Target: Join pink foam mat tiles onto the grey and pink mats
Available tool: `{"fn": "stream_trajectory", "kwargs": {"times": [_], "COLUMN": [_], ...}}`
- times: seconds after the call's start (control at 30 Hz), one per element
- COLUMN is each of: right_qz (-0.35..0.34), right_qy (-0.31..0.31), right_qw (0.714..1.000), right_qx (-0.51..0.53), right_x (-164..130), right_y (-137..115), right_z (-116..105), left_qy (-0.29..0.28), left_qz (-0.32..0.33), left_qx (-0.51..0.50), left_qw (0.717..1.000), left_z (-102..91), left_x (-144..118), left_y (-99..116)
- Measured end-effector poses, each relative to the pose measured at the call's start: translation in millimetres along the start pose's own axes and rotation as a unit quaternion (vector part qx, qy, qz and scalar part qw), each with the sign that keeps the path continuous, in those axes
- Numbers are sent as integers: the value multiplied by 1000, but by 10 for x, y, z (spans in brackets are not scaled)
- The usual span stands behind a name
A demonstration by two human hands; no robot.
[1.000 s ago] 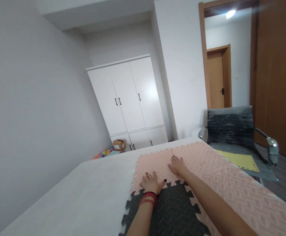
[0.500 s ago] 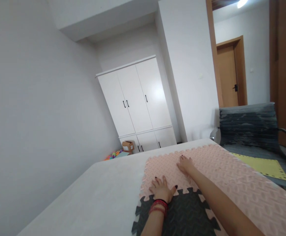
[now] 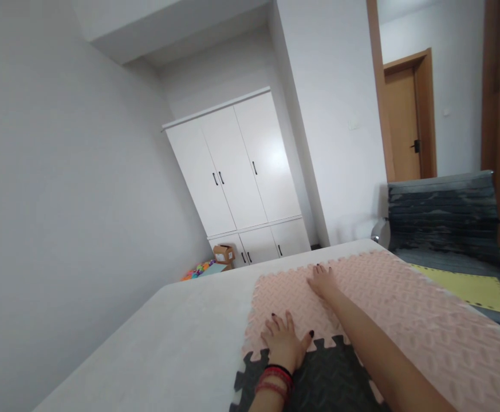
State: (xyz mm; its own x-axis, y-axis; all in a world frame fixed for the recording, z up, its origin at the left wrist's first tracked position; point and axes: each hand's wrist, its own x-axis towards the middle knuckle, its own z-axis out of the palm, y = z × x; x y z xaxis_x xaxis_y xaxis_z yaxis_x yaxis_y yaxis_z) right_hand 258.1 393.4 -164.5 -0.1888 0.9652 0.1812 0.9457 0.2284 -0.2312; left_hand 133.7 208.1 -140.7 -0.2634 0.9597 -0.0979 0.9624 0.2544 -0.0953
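My left hand (image 3: 284, 340) lies with spread fingers across the seam where a black foam puzzle mat (image 3: 331, 377) meets a pink one. Red bands and a black cord circle that wrist. Farther out, my right hand (image 3: 322, 281) rests flat on the pink foam puzzle mat (image 3: 387, 297), close to its far edge. Neither hand grips anything. The black mat's toothed edge sits against the pink mat; whether the teeth are fully interlocked under my left hand and right forearm is hidden.
The mats lie on a white table (image 3: 181, 337). A dark chair (image 3: 443, 217) stands at the right, with a yellow foam mat (image 3: 468, 288) on its seat. Beyond the table are a white cabinet (image 3: 236, 171), a cardboard box (image 3: 224, 253) and colourful items (image 3: 197, 270).
The view has shifted slightly. Both hands stay flat on the mats in nearly the same places, and the mats keep their arrangement.
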Motion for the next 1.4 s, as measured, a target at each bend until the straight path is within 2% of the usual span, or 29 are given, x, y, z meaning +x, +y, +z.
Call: {"fn": "stream_trajectory", "kwargs": {"times": [0.1, 0.2, 0.33, 0.43, 0.57, 0.73, 0.9, 1.0, 1.07, 1.17, 1.27, 1.4], "right_qz": [14, 1, -24, -32, -82, -151, -124, -124, -132, -150, -151, -97], "right_qy": [-1, -16, -38, -23, -39, -64, -63, -65, -67, -73, -100, -122], "right_qw": [1000, 999, 997, 996, 994, 986, 989, 989, 988, 985, 981, 982], "right_qx": [15, 35, 65, 76, 66, 44, 40, 38, 36, 48, 75, 103], "right_x": [79, 133, 133, -19, -521, -1208, -1386, -1448, -1592, -2011, -2580, -3258], "right_y": [33, 114, 354, 579, 738, 685, 600, 535, 486, 440, 458, 506], "right_z": [105, 86, -129, -314, -454, -465, -488, -580, -665, -799, -917, -993], "left_qy": [2, 0, -10, -14, -12, -5, -5, 3, 8, 15, 20, 25], "left_qz": [2, 0, -3, -4, -7, -15, -18, -24, -25, -21, -24, -29], "left_qx": [1, 3, -2, -2, -2, -6, -8, -11, -12, -11, -10, -9], "left_qw": [1000, 1000, 1000, 1000, 1000, 1000, 1000, 1000, 1000, 1000, 999, 999], "left_z": [10, 1, -27, -53, -98, -135, -93, -61, -55, -61, -51, -8], "left_x": [23, 18, -16, -47, -97, -144, -126, -119, -130, -154, -156, -125], "left_y": [2, 6, 5, 9, 22, 34, 35, 30, 25, 18, 20, 40]}}
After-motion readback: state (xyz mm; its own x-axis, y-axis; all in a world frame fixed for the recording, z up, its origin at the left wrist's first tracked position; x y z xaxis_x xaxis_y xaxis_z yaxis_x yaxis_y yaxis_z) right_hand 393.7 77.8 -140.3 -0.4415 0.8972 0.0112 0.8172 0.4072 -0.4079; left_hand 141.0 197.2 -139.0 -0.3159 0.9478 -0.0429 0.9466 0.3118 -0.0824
